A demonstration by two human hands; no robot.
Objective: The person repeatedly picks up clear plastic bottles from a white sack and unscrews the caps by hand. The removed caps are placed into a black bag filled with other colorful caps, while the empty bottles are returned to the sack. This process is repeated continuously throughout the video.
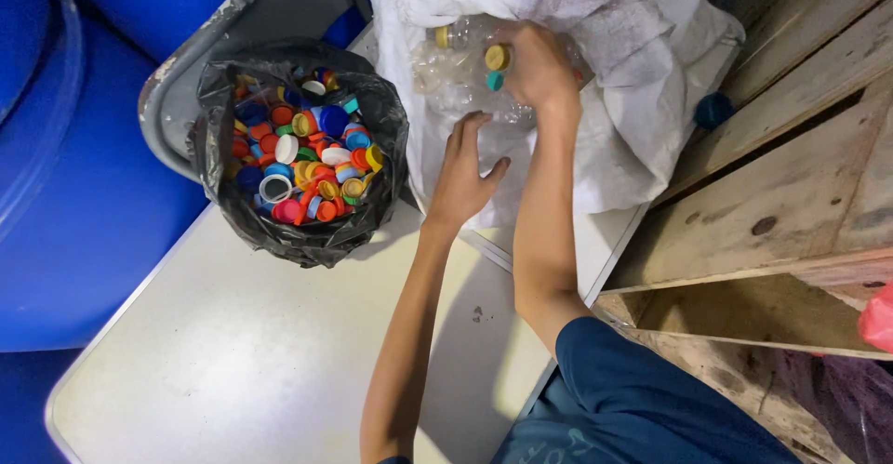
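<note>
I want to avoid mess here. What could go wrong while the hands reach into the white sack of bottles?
1. The black bag of caps is nearly full beside the left hand; a bump might spill caps.
2. The white sack hangs over the table edge, so bottles could slide out.
3. The right hand is among clear bottles; pulling one may drag others.

Both bare forearms rise from the lower edge toward 12 o'clock, nearly side by side. The left hand [465, 174] lies palm down, fingers spread and slightly bent — thumb pointing toward 2 o'clock. The right hand [538, 66] reaches farther, just beyond the left at 1 o'clock, fingers curled in a loose grip — whether it is fully closed cannot be told. The right upper arm wears a dark blue sleeve.
</note>
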